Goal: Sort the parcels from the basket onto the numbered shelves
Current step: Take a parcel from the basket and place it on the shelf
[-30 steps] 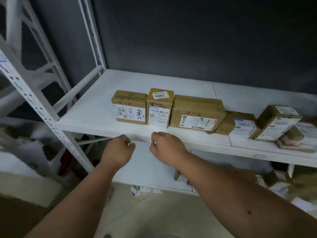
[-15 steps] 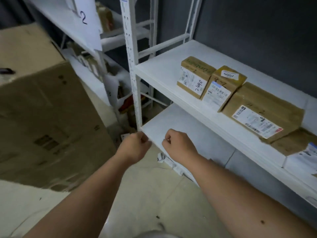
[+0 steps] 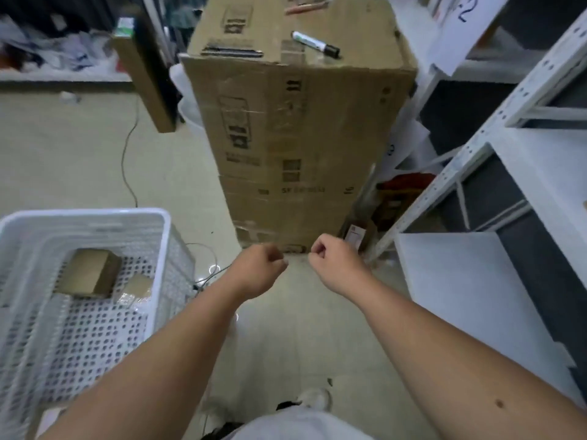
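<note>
1. Since half a second ago the view has been swung away from the shelf of sorted parcels; that shelf is no longer seen, and the basket (image 3: 95, 223) has come into view at the lower left.
2. Both arms are held out in front over the bare floor. The left hand (image 3: 259, 269) is curled loosely into a fist with nothing in it, and the right hand (image 3: 336, 263) is curled the same way, also empty. The two are held near each other but apart.
3. The hands are judged to be empty because a parcel has been set down and the next has not yet been taken up.
4. Two parcels are left on the basket's perforated floor: a brown box (image 3: 90, 273) towards the far wall, and just beside it a smaller packet (image 3: 136, 292) that appears to be wrapped in clear film.
5. A tall carton (image 3: 286, 138) stands straight ahead, and a marker (image 3: 316, 44) lies on its top, probably kept there for writing shelf numbers.
6. The shelf frame (image 3: 476, 144) is seen at the right, with a paper sign bearing a "2" (image 3: 464, 11) hung above so that the shelves can be told apart.
7. A reach to the left into the basket is judged to be the next step.
</note>
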